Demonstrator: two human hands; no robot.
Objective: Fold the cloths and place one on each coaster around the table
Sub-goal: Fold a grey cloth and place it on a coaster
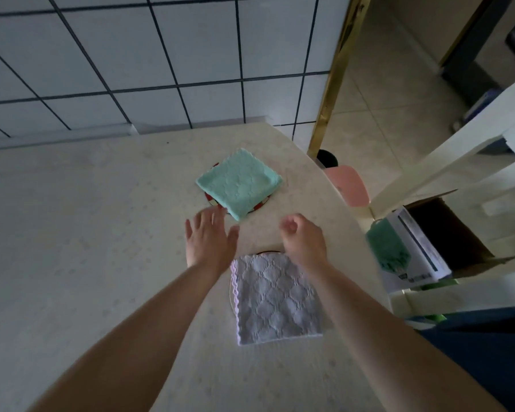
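Mint-green and folded into a neat square, one cloth (239, 183) lies on a round coaster (212, 201) whose red-and-white rim peeks out along its near edge, so this place looks served. Nearer the person, a pale lilac cloth (275, 295) with a wavy hem lies folded on a second coaster (266, 253), of which only a thin dark arc shows past its far edge; it sits skewed, probably because it was laid down for cover and not for squareness.

Both hands hang over the pale stone worktop (87, 233) between the two cloths, holding nothing. The left hand (210, 237) has its grip wide, fingers straight and spread, the tips just by the green cloth's near corner, as if coming off a final pat. The right hand (299, 236) has its fingers curled loosely inward round nothing.

To the right, off the worktop, another green cloth (387, 248) hangs at a cardboard box (440, 236) on a white chair (464, 162), likely the supply for whatever coasters remain out of view.
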